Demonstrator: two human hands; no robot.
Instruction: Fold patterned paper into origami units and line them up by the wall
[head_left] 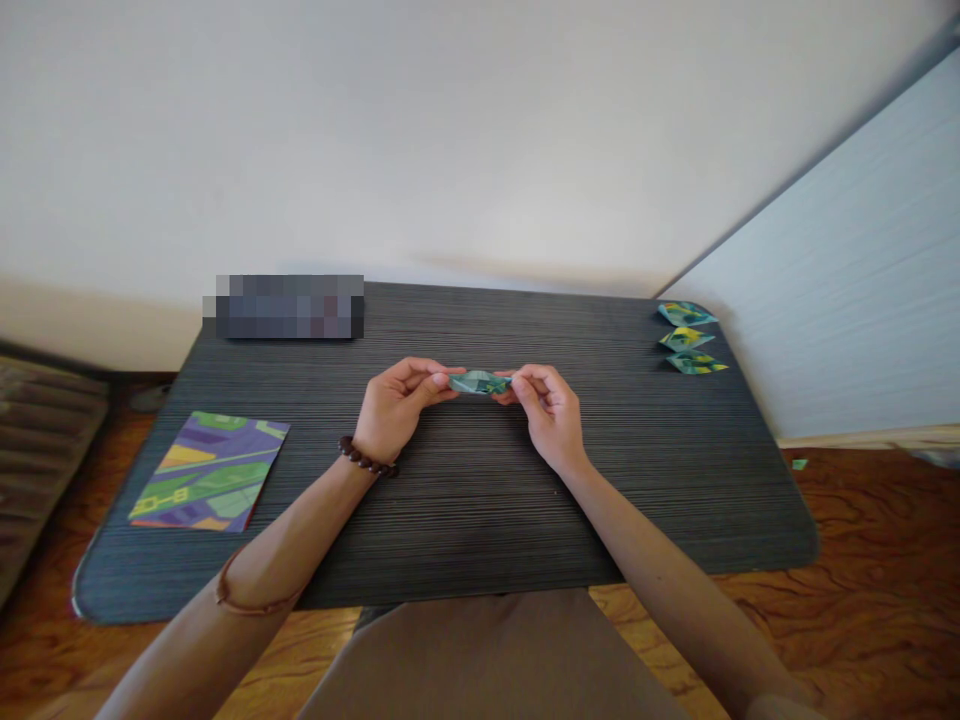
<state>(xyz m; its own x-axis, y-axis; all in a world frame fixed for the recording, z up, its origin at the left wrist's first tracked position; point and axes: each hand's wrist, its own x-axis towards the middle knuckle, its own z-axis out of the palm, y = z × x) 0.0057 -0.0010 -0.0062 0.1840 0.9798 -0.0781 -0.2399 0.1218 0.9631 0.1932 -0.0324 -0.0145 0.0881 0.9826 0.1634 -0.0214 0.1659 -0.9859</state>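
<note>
A small folded paper piece (480,382), pinched at both ends above the dark table (480,500).
From here I see the left hand (396,405) nipping one end between thumb and fingers, the right hand (553,410) nipping the other; the paper bridges the gap between them, its middle bare; three similar folded papers (685,339) sit at the far right corner; patterned square paper (214,470) lies near the left forearm.
</note>
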